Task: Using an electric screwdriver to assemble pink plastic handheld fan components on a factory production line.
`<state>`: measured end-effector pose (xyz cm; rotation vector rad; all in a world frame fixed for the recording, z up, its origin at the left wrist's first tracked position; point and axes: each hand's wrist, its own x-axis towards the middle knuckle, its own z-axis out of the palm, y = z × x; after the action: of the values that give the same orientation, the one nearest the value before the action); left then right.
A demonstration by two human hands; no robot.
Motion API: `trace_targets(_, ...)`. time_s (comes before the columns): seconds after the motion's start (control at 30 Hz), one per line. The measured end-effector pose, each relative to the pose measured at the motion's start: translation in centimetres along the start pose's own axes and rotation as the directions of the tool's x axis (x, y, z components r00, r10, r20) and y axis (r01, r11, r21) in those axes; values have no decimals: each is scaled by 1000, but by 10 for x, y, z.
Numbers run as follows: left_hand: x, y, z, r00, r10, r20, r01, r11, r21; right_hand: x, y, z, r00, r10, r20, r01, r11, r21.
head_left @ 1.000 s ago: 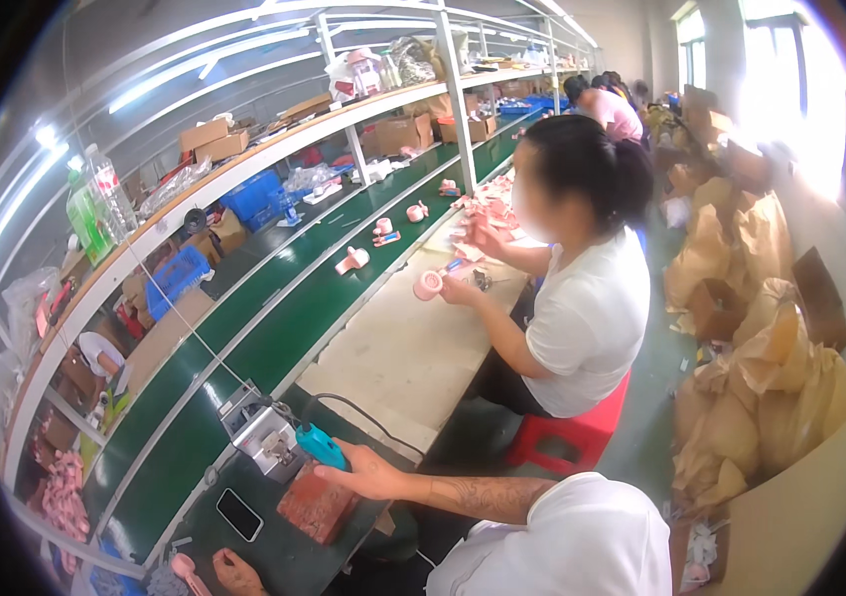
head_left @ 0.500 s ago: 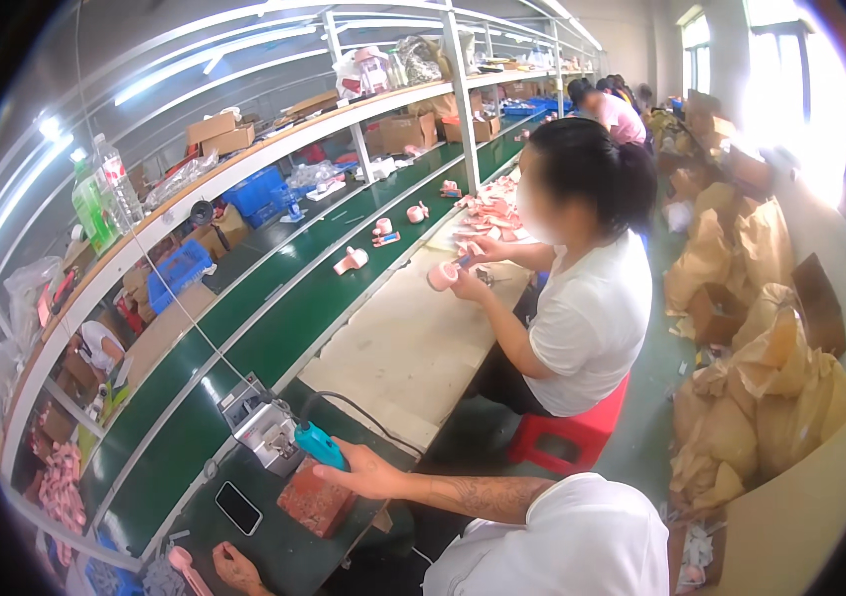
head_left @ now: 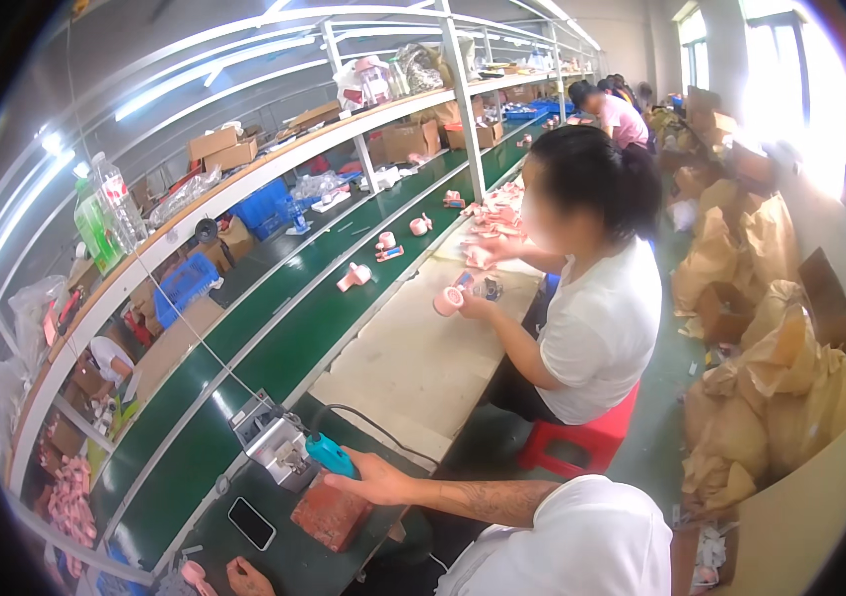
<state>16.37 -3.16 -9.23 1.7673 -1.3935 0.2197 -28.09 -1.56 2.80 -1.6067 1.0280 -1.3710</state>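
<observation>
A teal tool point(head_left: 329, 455) is being gripped in the right hand point(head_left: 381, 480); left hand point(head_left: 248, 577) closure cannot be told. A red-marked bottle label point(head_left: 115, 189) is being displayed at left.

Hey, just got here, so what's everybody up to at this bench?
The person's right hand grips a teal tool near a reddish block. The left hand, partly cut off, is beside a pink piece. A phone lies nearby. A co-worker holds a round pink part.
</observation>
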Motion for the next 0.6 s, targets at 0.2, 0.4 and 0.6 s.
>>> trace_targets(0.2,1,-13,5,999,-38,30,40,995,-89,1,1,-7,991,122,58,-120,992,-40)
trace_targets(0.4,4,-8,6,997,-68,45,72,993,-95,2,1,-10,992,118,52,-118,993,-10)
trace_targets(0.6,4,-27,13,998,-62,26,65,990,-125,5,-1,-10,985,148,91,-146,989,-24)
